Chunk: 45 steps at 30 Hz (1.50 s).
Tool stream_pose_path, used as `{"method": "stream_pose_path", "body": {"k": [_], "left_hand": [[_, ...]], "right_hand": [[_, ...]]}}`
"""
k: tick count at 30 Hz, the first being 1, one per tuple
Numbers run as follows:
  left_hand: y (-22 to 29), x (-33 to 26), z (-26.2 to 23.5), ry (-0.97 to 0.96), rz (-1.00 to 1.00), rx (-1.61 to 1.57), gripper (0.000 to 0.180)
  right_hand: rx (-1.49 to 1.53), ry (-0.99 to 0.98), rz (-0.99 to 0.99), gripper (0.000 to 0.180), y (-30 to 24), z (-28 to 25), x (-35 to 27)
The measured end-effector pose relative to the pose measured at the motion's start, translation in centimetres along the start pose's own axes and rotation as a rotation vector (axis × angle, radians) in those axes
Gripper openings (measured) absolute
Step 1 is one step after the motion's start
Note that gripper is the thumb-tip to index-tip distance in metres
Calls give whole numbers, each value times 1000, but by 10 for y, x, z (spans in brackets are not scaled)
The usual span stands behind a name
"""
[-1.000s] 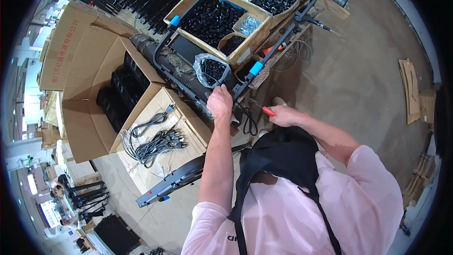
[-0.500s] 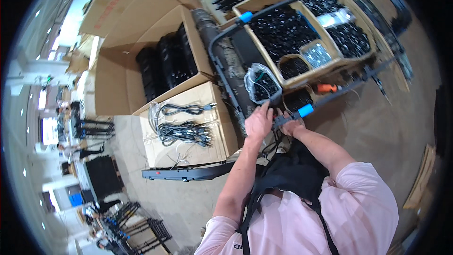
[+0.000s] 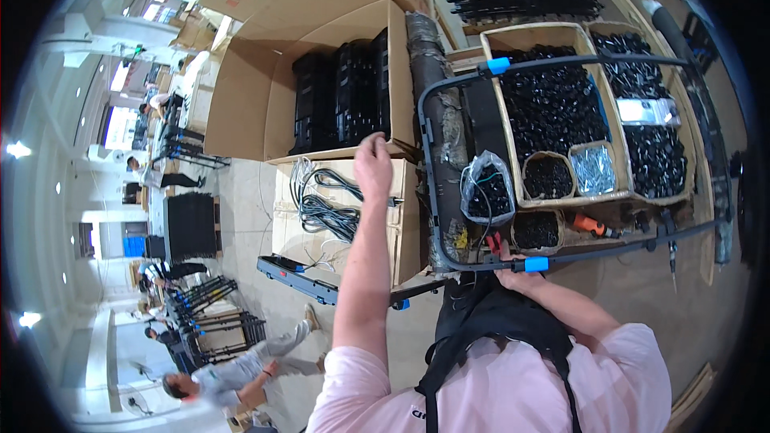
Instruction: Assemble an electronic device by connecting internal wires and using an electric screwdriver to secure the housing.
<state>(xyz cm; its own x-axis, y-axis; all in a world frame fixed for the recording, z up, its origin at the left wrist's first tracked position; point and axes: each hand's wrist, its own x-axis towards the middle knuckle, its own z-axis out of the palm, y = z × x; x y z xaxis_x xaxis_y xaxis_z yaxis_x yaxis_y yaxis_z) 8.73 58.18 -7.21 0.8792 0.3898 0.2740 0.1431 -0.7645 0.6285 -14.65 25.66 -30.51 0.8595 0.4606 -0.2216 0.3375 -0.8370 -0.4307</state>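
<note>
A: ok, what's over on the far left?

B: A co-worker (image 3: 255, 357) in light clothes, well apart from everything in reach. Then a big cardboard box (image 3: 233, 100) with its flaps up and black parts (image 3: 345, 96) inside. Right in front of it is a carton (image 3: 407, 244) with looped grey cables (image 3: 329, 218) on top, plus a black bar (image 3: 298, 281) along its near edge.

A: and the left hand?

B: Left hand (image 3: 373, 167) is above that carton, near the big box's rim. Fingers look loosely bent, can't tell if they've got hold of anything.

A: where's the frame then?

B: Just right of that. The black tubular frame (image 3: 424, 136) reaches across over the parts bins (image 3: 486, 88), blue clips on it. Inside its outline you've got a clear bag (image 3: 487, 190) of small dark bits and a red-handled tool (image 3: 494, 243).

A: right hand?

B: Right hand (image 3: 520, 276) is at the frame's near bar, beside a blue clip, fingertips close to the red handle. Bar hides part of the fingers, so can't tell what they're gripping, if anything. Further right lies an orange tool (image 3: 589, 224).
</note>
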Motion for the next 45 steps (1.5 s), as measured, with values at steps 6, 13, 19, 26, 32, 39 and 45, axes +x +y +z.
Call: {"method": "stream_pose_path", "body": {"k": [6,13,19,26,32,39,45], "left_hand": [[-92,112,-14,-62,-108,502,31],[-153,204,24,-492,-499,795,35],[-168,219,52,-592,-457,903,37],[-138,214,32,93,-184,820,31],[-68,199,-62,458,-374,220,43],[15,19,-82,459,-364,-597,43],[75,-166,-28,90,-786,-1176,43]], "right_hand": [[234,-561,297,59,59,-108,-65],[313,-320,655,54,35,-196,-110],[284,-298,680,49,-2,-233,-111],[265,-356,568,48,-34,-300,-71],[372,-78,314,40,-55,-354,-11],[636,246,-35,37,-49,-341,96],[1257,-122,-34,59,-68,-283,139]]}}
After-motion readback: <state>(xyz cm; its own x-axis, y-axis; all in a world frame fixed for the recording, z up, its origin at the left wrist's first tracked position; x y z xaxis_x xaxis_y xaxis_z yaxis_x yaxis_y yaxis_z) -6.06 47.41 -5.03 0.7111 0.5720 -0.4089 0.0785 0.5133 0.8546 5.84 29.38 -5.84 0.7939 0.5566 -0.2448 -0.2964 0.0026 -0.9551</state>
